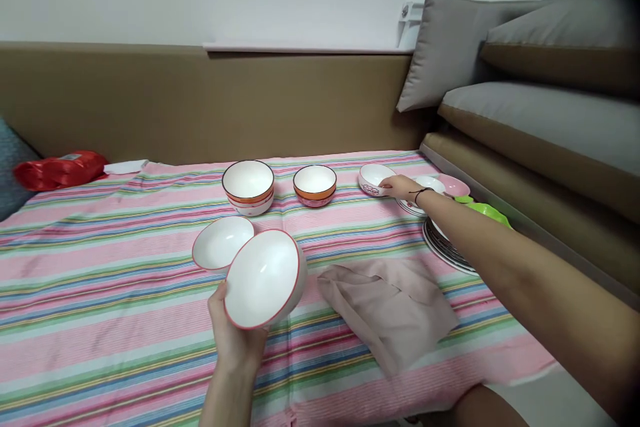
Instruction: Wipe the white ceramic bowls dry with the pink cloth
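Observation:
My left hand (233, 327) grips a white bowl with a red rim (263, 280), tilted with its inside toward me. Just behind it on the cloth sits another white bowl with a thin red rim (223, 240). My right arm reaches far to the right, where my right hand (400, 187) pinches the edge of a white bowl with a dark pattern on its side (376, 177). Farther back stand a stack of larger bowls (249, 183) and a stack of smaller bowls with an orange band (315, 183). A beige cloth (393, 310) lies crumpled between my arms.
Beside my right forearm are a pile of plates (445, 250), a pink dish (454, 185) and a green dish (490, 212). Grey cushions (540, 120) are heaped at the right. A red shiny package (65, 170) lies far left on the striped cloth (125, 280).

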`<state>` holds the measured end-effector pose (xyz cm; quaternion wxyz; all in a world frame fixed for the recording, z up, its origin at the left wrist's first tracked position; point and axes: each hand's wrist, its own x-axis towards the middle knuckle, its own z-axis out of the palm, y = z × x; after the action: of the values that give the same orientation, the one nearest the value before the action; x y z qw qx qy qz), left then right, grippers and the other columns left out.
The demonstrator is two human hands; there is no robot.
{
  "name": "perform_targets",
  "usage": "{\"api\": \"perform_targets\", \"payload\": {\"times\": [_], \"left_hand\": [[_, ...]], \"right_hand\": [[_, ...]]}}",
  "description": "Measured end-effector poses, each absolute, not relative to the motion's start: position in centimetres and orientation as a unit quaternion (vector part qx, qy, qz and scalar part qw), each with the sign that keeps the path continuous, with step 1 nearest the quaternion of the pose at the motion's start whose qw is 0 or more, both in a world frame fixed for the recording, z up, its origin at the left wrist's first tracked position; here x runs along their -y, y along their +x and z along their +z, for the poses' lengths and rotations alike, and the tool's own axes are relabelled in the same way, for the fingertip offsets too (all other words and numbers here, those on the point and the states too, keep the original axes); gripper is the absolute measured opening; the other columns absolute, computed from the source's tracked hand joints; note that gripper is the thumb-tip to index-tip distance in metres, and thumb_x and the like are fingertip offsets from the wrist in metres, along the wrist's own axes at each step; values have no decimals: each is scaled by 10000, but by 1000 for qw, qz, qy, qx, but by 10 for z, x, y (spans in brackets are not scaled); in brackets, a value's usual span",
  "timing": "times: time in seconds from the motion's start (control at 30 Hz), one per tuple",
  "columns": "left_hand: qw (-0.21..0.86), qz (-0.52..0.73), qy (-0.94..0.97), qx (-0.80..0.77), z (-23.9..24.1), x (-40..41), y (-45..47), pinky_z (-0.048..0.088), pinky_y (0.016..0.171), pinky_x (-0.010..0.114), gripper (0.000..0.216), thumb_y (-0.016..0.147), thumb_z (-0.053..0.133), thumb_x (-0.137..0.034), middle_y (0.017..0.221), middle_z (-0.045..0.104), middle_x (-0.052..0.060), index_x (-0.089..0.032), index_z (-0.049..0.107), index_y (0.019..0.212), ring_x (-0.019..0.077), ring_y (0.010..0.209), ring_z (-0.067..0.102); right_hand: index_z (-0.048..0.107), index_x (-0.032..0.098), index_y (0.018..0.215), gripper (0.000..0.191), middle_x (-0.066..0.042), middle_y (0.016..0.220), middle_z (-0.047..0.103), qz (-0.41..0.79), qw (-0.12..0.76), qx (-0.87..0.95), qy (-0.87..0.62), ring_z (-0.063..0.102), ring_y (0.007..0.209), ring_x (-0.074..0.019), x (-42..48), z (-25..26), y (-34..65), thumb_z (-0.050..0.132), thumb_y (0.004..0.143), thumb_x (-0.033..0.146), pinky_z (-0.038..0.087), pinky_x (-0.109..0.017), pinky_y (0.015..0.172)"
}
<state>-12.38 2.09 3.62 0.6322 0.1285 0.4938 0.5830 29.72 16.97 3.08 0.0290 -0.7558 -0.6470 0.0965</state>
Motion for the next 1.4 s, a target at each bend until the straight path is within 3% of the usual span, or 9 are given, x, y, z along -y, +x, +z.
{"api": "perform_targets", "payload": {"times": [0.3, 0.5, 0.67, 0.8, 0.87, 1.0, 1.2, 1.3, 1.4], "left_hand": [[618, 592, 105, -507, 39, -20, -131, 513, 542, 298, 352, 762, 551, -432, 831, 681, 21, -234, 697, 1014, 237, 756, 624], [613, 595, 99, -510, 36, -21, -138, 509, 541, 284, 370, 737, 588, -437, 892, 692, 21, -231, 696, 1024, 220, 729, 619], [617, 599, 109, -499, 35, -23, -138, 521, 560, 286, 371, 758, 568, -431, 854, 680, 22, -216, 701, 1031, 213, 727, 616], [614, 596, 109, -506, 36, -21, -138, 509, 513, 282, 351, 774, 558, -423, 898, 682, 17, -227, 698, 1029, 210, 713, 619], [614, 594, 112, -507, 37, -21, -139, 502, 491, 278, 348, 780, 552, -424, 896, 680, 17, -231, 697, 1032, 209, 702, 616], [614, 598, 118, -501, 36, -21, -139, 513, 509, 278, 342, 793, 541, -410, 884, 679, 18, -229, 699, 1035, 200, 698, 612], [618, 601, 120, -492, 34, -21, -139, 531, 547, 287, 361, 803, 532, -417, 943, 685, 25, -241, 697, 1072, 218, 774, 623], [620, 601, 122, -489, 34, -20, -138, 536, 560, 295, 388, 802, 533, -425, 961, 689, 37, -236, 690, 1103, 226, 790, 628], [625, 596, 118, -491, 34, -19, -138, 534, 541, 306, 389, 808, 521, -425, 949, 690, 42, -227, 688, 1099, 225, 757, 631]], "right_hand": [[733, 136, 1040, 300, -173, 1085, 701, 69, -27, 625, -777, 639, 982, -292, -174, 22, 298, 579, 792, 202, 449, -347, 832], [749, 146, 877, 163, -147, 997, 714, 80, 39, 630, -771, 630, 1004, -287, -196, 28, 286, 663, 763, 224, 440, -342, 880], [674, 134, 1089, 343, -120, 1045, 702, 129, 164, 617, -758, 651, 943, -231, -211, 22, 272, 644, 833, 360, 489, -321, 860], [549, 122, 1300, 542, -111, 982, 727, 218, 199, 623, -725, 681, 826, -186, -209, 17, 276, 679, 819, 334, 532, -296, 787], [559, 130, 1305, 573, -115, 1023, 727, 235, 187, 629, -717, 680, 892, -210, -205, 20, 283, 703, 791, 336, 522, -311, 836], [688, 125, 1129, 445, -112, 1108, 712, 242, 121, 654, -706, 653, 1004, -243, -193, 29, 299, 710, 753, 362, 473, -294, 914], [735, 181, 989, 331, -62, 1024, 726, 189, -7, 683, -706, 641, 938, -238, -168, 36, 301, 730, 691, 324, 462, -282, 820], [736, 149, 926, 251, -86, 921, 720, 124, -57, 670, -730, 643, 870, -247, -165, 33, 294, 650, 763, 319, 443, -298, 757], [710, 127, 1024, 312, -146, 1037, 699, 55, -77, 654, -751, 640, 942, -268, -172, 27, 283, 547, 857, 334, 434, -309, 764]]}}
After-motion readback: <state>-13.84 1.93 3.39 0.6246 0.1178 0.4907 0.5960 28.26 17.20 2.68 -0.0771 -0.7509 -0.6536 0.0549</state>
